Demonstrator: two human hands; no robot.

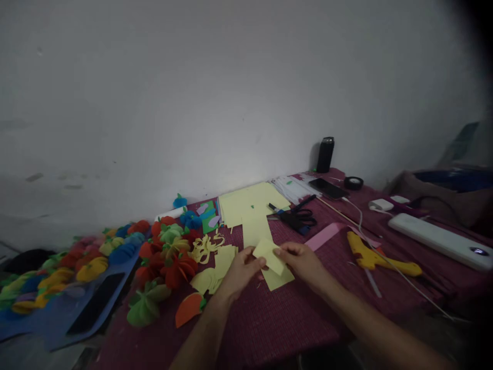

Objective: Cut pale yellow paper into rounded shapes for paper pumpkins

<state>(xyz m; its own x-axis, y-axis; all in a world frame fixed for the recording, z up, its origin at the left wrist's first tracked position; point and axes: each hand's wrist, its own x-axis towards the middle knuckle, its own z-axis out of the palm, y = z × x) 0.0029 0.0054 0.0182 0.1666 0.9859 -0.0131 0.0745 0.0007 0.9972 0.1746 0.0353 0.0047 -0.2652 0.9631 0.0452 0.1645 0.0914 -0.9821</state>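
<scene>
Between my two hands is a small piece of pale yellow paper (270,255). My left hand (246,264) pinches its left side with thumb and fingers. At its upper right side, my right hand (298,257) grips it the same way. Beneath it lies a longer yellow paper strip (257,230), partly hidden by the held piece and reaching up to a stack of yellow sheets (252,198). Left of my left hand are cut yellow paper pieces (224,262) and curly yellow scraps (206,247). An orange half-round paper piece (188,308) with a green tip lies near my left forearm.
Colourful paper pumpkins (175,257) crowd the left side, more on a blue surface (57,329). To the right lie black-handled scissors (304,216), a pink strip (327,235), a yellow glue gun (379,259) with a cable, a phone (328,188) and a white power bank-like bar (441,241). A black can (325,154) stands behind.
</scene>
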